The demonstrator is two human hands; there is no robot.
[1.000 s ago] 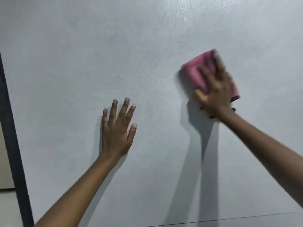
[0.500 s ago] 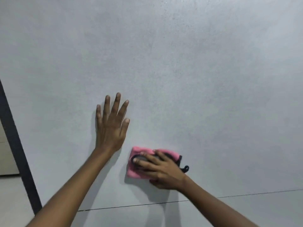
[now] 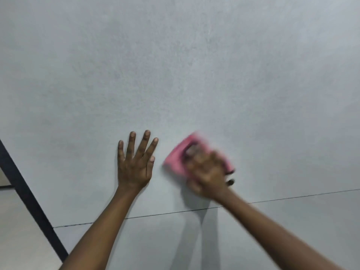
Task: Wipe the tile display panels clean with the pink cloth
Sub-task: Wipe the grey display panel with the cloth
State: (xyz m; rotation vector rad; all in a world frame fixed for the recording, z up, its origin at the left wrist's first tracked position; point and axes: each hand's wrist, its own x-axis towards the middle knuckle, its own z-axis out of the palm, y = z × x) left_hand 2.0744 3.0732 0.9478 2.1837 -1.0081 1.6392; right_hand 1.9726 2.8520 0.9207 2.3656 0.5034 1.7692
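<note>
**Wiping the grey tile panel, cloth low and right of centre**

Pressing against the large pale grey matt tile panel (image 3: 194, 75), the folded pink cloth (image 3: 176, 161) sits low on that panel, a little right of its middle and just above the thin dark joint line (image 3: 282, 196) that marks the panel's bottom edge. Your right hand (image 3: 207, 172) lies on top of the cloth, fingers bent over it and gripping it flat against the tile; both hand and cloth are smeared by motion blur, so you cannot make out the exact finger placement. A small dark loop or tag (image 3: 230, 182) shows at the cloth's right side, beside your wrist.

Your left hand (image 3: 135, 163) rests just beside the cloth, to its left and apart from it, palm flat on the same panel with all fingers straight and spread, holding nothing.

Below the joint line a second grey tile panel (image 3: 155, 246) carries the shadow of your right arm. Along the panels' left edge runs a slanting black frame bar (image 3: 29, 195), with a lighter beige surface (image 3: 17, 236) beyond it toward the lower left corner.
</note>
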